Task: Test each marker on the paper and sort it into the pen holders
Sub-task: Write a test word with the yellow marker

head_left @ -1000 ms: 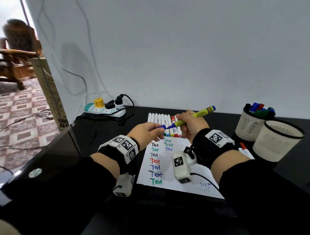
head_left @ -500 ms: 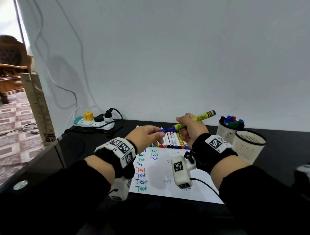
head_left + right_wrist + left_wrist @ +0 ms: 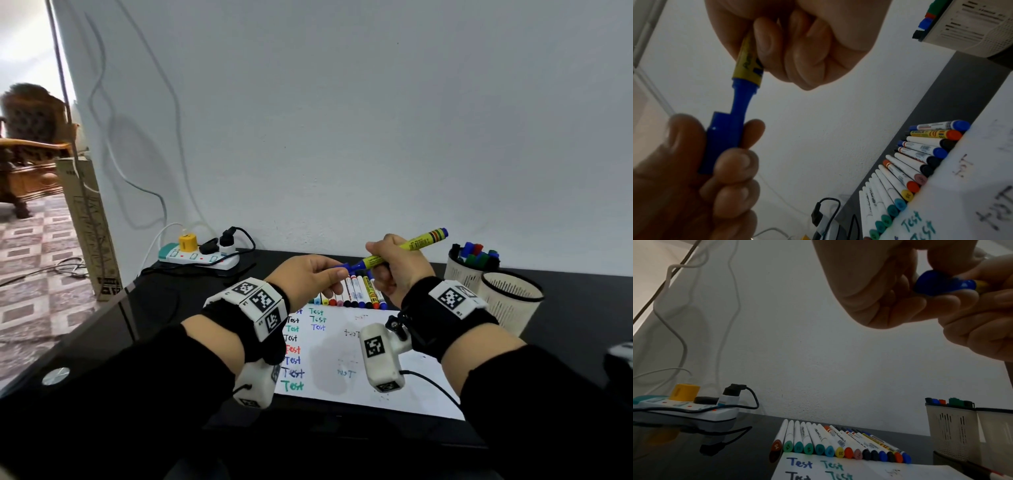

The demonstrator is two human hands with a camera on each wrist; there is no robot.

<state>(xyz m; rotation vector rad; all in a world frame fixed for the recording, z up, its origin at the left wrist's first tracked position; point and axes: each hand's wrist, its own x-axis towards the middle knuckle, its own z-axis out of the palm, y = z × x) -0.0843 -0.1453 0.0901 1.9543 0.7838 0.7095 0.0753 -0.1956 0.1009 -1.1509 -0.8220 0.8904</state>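
My right hand [image 3: 380,265] grips a yellow marker [image 3: 407,247] with a blue neck, held level above the table. My left hand [image 3: 337,274] pinches its blue cap [image 3: 721,142], and the marker's blue neck [image 3: 742,100] runs into the cap's mouth. From the left wrist the cap [image 3: 937,283] shows end-on between the fingers. Below lies the white paper [image 3: 342,342] with columns of "Test" in several colours. A row of capped markers [image 3: 356,291] lies along its far edge. Two white pen holders stand at the right: the far one [image 3: 460,275] holds several markers, the near one [image 3: 510,305] shows none.
A power strip [image 3: 198,257] with plugs and cables sits at the back left of the black table [image 3: 154,308]. A red-and-white marker [image 3: 990,472] lies beside the paper near the holders. The wall stands close behind the table.
The head view has tilted up, so the table sits lower in frame. Both hands keep the same hold on marker and cap, a little higher above the paper.
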